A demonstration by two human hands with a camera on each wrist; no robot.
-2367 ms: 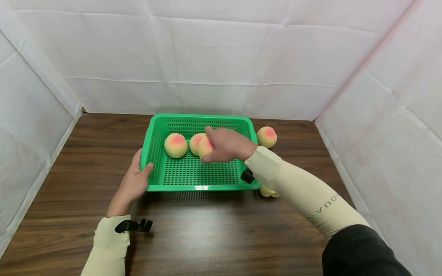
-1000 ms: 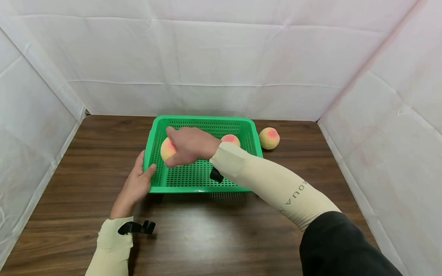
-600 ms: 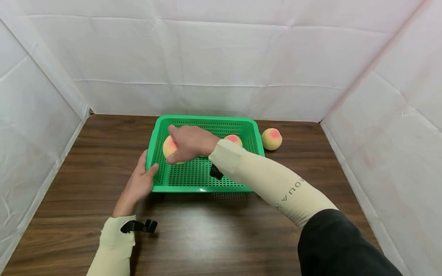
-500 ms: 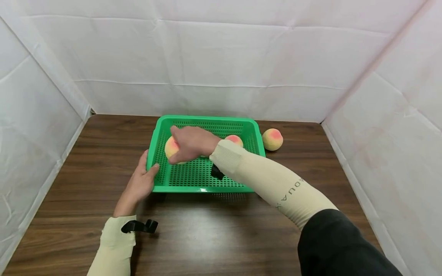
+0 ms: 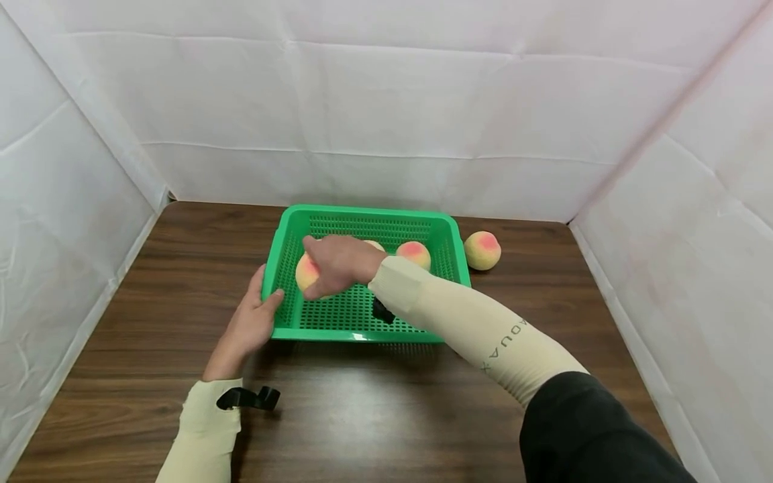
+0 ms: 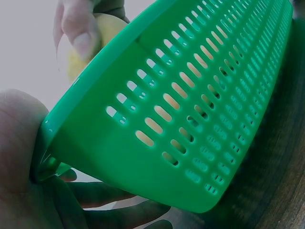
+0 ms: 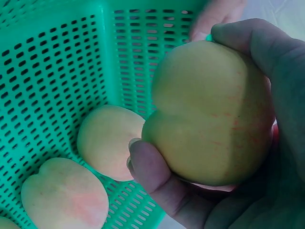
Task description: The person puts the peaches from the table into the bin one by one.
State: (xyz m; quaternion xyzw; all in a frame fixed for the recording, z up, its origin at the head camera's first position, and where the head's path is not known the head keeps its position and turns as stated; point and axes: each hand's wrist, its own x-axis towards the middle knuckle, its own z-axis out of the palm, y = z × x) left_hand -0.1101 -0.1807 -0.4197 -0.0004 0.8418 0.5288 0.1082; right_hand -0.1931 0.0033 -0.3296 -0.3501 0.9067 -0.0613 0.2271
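My left hand [image 5: 250, 322] grips the left end of a green plastic basket [image 5: 362, 335], thumb over the rim and fingers behind its wall in the left wrist view. My right hand [image 5: 341, 263] holds a yellow-pink peach [image 7: 209, 114] between thumb and fingers, over the basket's left part. That peach shows past the rim in the left wrist view. Inside the basket lie a peach [image 5: 413, 255] with a pink top and another peach [image 7: 112, 143], mostly covered by the right hand in the head view. A sliver of one more shows at the right wrist view's lower left.
A single peach [image 5: 482, 250] lies on the dark wooden table [image 5: 350, 416], just right of the basket. White sheeting [image 5: 386, 114] walls in the back and both sides. My right forearm [image 5: 471, 322] crosses the basket's front right corner and hides what lies beneath it.
Over the 2.4 seconds my right hand has gone from mid-basket to its left part. A peach seen earlier by the front right corner no longer shows. My left hand keeps its grip.
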